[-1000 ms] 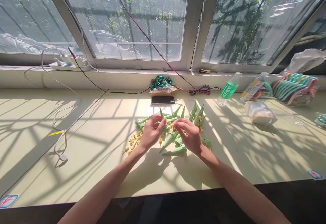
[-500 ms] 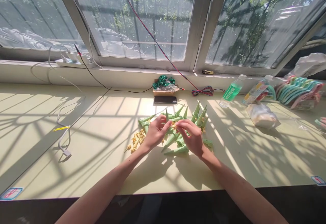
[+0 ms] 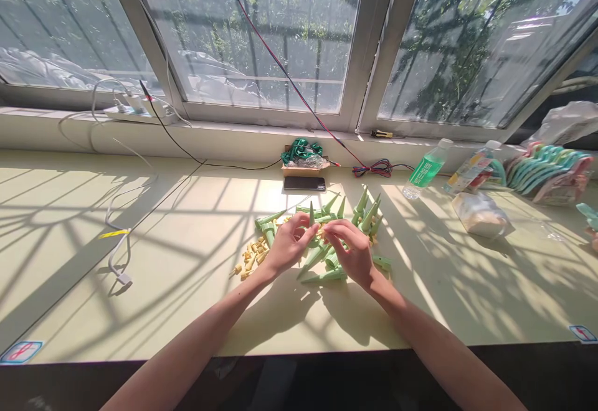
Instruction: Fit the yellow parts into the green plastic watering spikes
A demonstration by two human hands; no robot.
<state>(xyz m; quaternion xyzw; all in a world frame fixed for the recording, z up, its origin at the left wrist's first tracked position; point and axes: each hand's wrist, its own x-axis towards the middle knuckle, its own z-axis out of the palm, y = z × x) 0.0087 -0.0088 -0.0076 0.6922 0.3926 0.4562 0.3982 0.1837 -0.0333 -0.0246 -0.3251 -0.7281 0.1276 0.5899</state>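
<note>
Sunlit table (image 3: 140, 261): left hand (image 3: 287, 246) grips an upright cone (image 3: 311, 210); right hand (image 3: 352, 252) pinched narrow beside it, contents unclear.

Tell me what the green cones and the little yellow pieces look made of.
Cones: likely moulded plastic, matt pale green, uniform colour and identical shapes. Yellow pieces: probably plastic too, even colour; too small to be sure.

The left hand (image 3: 284, 246) is hiding, in its grip, the lower part of a pointed green plastic cone (image 3: 311, 213). Whatever the right hand (image 3: 352, 252) is pinching is showing too small to tell. At the right, the picture's edge is cutting off a teal plastic object (image 3: 589, 215).
</note>
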